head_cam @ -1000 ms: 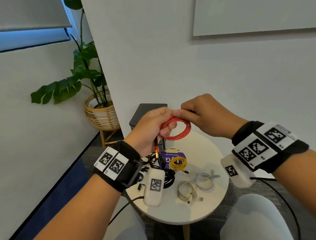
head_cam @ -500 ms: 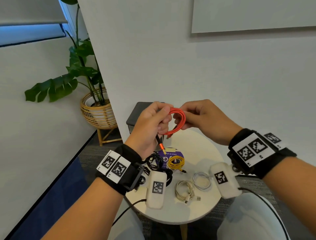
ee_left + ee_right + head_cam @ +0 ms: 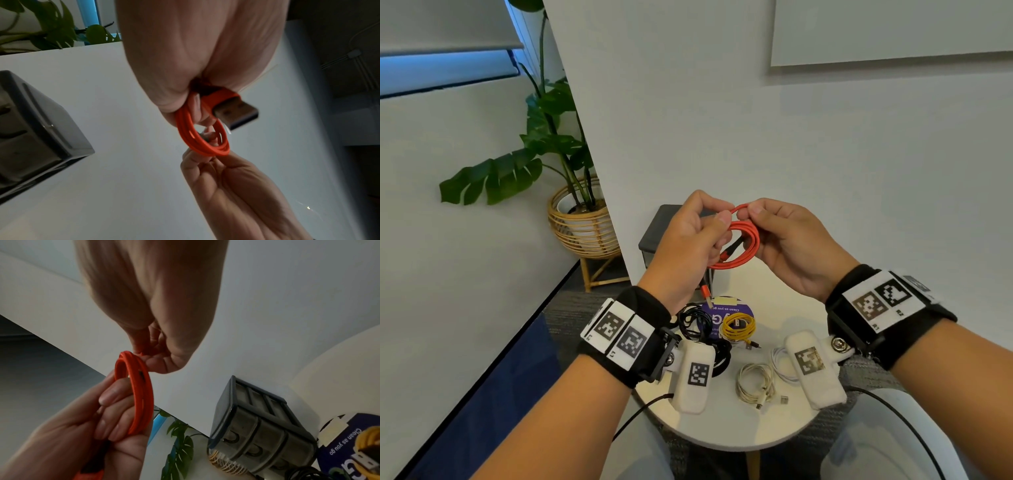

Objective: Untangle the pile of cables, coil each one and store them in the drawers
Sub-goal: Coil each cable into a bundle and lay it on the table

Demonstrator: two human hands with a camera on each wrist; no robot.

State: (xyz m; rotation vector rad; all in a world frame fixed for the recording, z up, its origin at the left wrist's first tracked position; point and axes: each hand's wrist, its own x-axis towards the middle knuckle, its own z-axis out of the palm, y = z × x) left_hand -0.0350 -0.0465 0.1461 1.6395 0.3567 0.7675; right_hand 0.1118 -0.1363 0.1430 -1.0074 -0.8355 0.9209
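Both hands hold a coiled orange cable (image 3: 746, 245) in the air above the round white table (image 3: 726, 428). My left hand (image 3: 690, 240) grips the coil's left side, its fingers curled through the loops (image 3: 141, 395). The cable's USB plug (image 3: 236, 115) sticks out below that fist. My right hand (image 3: 787, 240) pinches the top of the coil (image 3: 207, 146) between thumb and fingers. A grey drawer unit (image 3: 664, 233) stands behind the hands against the wall, its drawers shut (image 3: 261, 436).
On the table lie a yellow coil (image 3: 738, 325) on a purple card (image 3: 726, 310), black cables (image 3: 698, 325), a cream coil (image 3: 755, 382) and a white coil (image 3: 779, 359). A potted plant in a wicker basket (image 3: 582, 222) stands at the left.
The hands have drawn closer to me and turned the coil more edge-on. The right hand's pinch has shifted to the top of the loops; the plug end hangs lower.
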